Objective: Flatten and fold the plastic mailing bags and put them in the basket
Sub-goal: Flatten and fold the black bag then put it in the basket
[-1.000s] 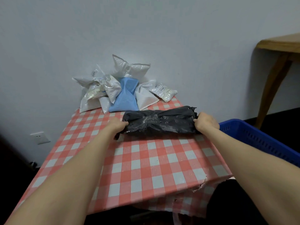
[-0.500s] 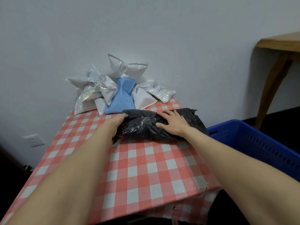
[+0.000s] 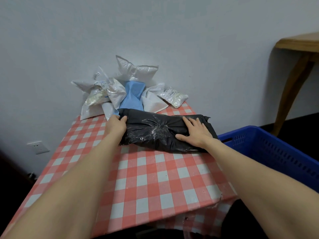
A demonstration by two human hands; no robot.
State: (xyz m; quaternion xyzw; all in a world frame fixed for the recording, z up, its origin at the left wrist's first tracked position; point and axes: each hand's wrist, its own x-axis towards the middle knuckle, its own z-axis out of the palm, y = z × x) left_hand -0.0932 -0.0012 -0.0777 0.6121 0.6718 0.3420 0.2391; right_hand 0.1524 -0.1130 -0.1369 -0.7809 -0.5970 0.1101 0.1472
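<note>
"Black plastic: where does it lie from you?"

"The black mailing bag (image 3: 164, 133) lies on the checked tabletop (image 3: 155, 178) straight ahead of me. Its long axis runs left to right, with the right end slanting a little nearer me. It is bunched and wrinkled at the middle, not yet flat. The blue basket (image 3: 276, 152) sits off the tabletop's right edge, just beside that end."

"And your hands?"

"My left hand (image 3: 115, 125) grips the bag's left end, thumb on top, fingers curled round it out of sight. My right hand (image 3: 195, 133) lies flat on the right half, fingers straight and spread, pressing down and holding nothing. It is the hand nearer the basket."

"Next?"

"Smoothing outward along that axis, I judge, with the left end pinned."
</note>
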